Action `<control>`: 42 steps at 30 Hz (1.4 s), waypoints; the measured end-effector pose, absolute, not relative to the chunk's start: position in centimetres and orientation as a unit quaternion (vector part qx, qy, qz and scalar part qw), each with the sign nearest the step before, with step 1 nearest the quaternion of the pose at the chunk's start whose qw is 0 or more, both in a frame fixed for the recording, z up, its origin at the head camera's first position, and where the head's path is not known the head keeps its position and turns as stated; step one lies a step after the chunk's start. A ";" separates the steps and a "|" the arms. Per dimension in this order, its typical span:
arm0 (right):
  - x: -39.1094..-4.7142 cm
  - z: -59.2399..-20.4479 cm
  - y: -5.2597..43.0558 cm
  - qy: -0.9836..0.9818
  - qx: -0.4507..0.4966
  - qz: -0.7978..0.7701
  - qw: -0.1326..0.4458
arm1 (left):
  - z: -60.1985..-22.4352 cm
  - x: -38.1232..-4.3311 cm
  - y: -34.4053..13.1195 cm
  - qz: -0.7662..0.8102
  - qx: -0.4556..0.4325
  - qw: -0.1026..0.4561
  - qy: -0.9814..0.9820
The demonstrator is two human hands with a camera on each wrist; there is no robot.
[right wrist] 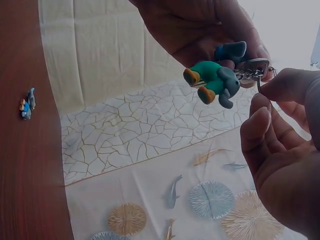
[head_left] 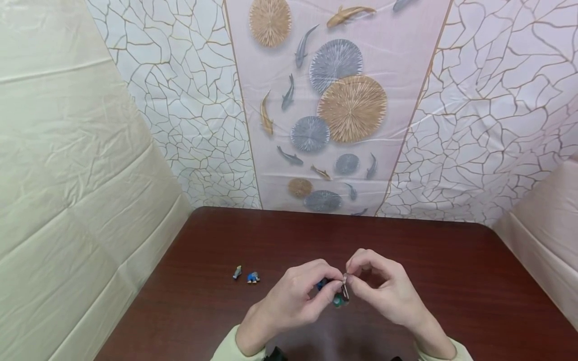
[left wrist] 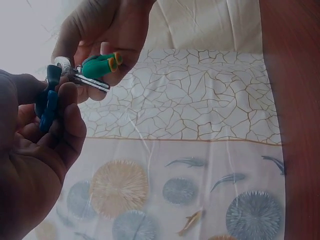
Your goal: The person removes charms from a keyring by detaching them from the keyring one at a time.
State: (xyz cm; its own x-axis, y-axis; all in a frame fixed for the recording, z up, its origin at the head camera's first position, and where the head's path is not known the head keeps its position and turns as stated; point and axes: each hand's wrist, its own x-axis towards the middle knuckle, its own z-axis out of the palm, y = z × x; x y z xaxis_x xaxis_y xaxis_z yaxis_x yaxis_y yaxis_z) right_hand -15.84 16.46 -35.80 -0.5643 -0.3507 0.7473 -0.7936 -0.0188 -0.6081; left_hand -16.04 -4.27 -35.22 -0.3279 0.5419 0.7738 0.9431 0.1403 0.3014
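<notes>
My left hand (head_left: 298,296) grips a blue figurine keychain (left wrist: 48,107) between its thumb and fingers. Close beside it, my right hand (head_left: 388,291) pinches a metal key ring (head_left: 345,279) with thumb and forefinger. A silver key (left wrist: 92,82) sticks out near the ring in the left wrist view. From a short chain hangs a figurine in green with a grey head and yellow feet (right wrist: 209,74). Both hands are raised over the table, their fingertips nearly meeting at the ring. Fingers partly cover the ring and the blue figurine.
On the dark red-brown table (head_left: 203,311), to the left of my hands, lie a small grey-and-yellow figurine (head_left: 237,272) and a blue-and-grey one (head_left: 253,277). Patterned cloth (head_left: 198,125) rises behind the table's far edge, and pale cloth (head_left: 90,200) hangs along the left side.
</notes>
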 end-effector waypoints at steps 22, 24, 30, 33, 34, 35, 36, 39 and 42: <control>-15.4 -35.4 16.6 -0.704 0.383 0.576 0.160 | -34.8 -15.8 -4.2 -0.355 -0.529 0.299 -0.710; -15.3 -35.2 16.7 -0.715 0.369 0.576 0.148 | -34.8 -15.8 -4.2 -0.355 -0.530 0.298 -0.710; -15.3 -34.9 16.8 -0.711 0.360 0.593 0.113 | -34.8 -15.8 -4.2 -0.346 -0.538 0.316 -0.700; -15.4 -34.9 16.9 -0.701 0.368 0.602 0.101 | -34.8 -15.9 -4.1 -0.342 -0.543 0.324 -0.695; -15.4 -35.0 16.9 -0.698 0.373 0.604 0.098 | -34.8 -15.9 -4.1 -0.341 -0.544 0.326 -0.694; -15.4 -35.0 16.9 -0.695 0.376 0.605 0.096 | -34.8 -15.9 -4.1 -0.340 -0.544 0.328 -0.694; -15.4 -35.0 16.9 -0.692 0.381 0.606 0.096 | -34.8 -15.9 -4.1 -0.340 -0.544 0.327 -0.694; -15.5 -35.2 16.9 -0.681 0.398 0.606 0.101 | -34.8 -15.9 -4.1 -0.340 -0.542 0.328 -0.695; -15.7 -35.4 16.9 -0.661 0.423 0.610 0.109 | -34.9 -15.9 -4.1 -0.339 -0.546 0.323 -0.695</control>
